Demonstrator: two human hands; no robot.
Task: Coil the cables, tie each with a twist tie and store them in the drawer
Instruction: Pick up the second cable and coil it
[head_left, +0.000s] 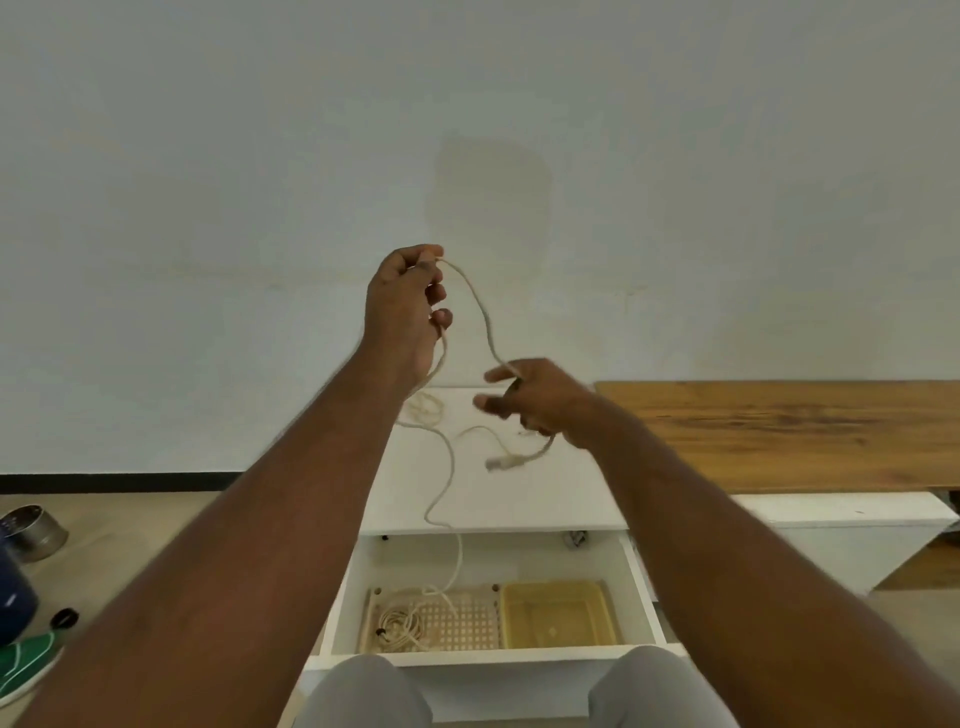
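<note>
Above the white counter (519, 499), the left hand (402, 306) is raised with its grip curled tight, thumb and forefinger pinching a beige cable (480, 306) at the top of a loop. That cable arcs down to the right hand (535, 400), whose grip is half closed: the strand passes between its fingers while the thumb and forefinger stick out loosely. Below this hand the cable's plug end (501, 462) dangles, blurred. More slack hangs from the left palm, piles near the counter's back edge, then trails over its front edge into the open drawer (641, 587).

By my reading, coiling of this cable has only begun, with no twist tie on it. One coiled cable (400, 623) already lies in the drawer's left tray (467, 618), a dark tie apparently on it. The yellow tray (558, 616) beside it looks unfilled.
</note>
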